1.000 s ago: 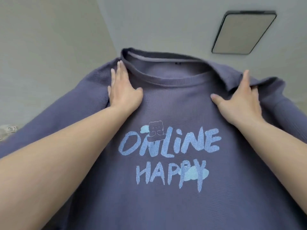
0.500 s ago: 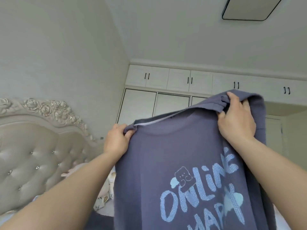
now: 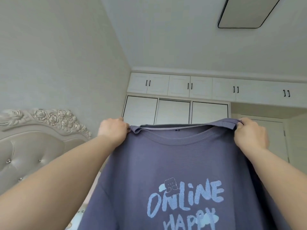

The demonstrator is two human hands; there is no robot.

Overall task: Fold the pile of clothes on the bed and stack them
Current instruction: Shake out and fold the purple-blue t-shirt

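Note:
A purple T-shirt (image 3: 174, 163) with pale blue "ONLINE HAPPY" lettering and a small bear print hangs in the air in front of me, its front facing me. My left hand (image 3: 113, 131) grips the shirt's left shoulder beside the collar. My right hand (image 3: 250, 135) grips the right shoulder, with fabric bunched under its fingers. The collar is stretched level between both hands. The shirt's lower part runs out of the frame at the bottom. The pile of clothes and the bed's surface are hidden.
A padded headboard (image 3: 33, 146) with carved roses stands at the left. White wardrobes (image 3: 179, 97) with black handles fill the far wall. A flat ceiling lamp (image 3: 247, 12) is at the upper right. A bit of patterned bedding (image 3: 78, 218) shows under my left arm.
Both hands went from pressing flat on the shirt to gripping its shoulders. They then lowered and levelled it, spreading the collar wide. The view tilted down from the ceiling toward the wardrobes.

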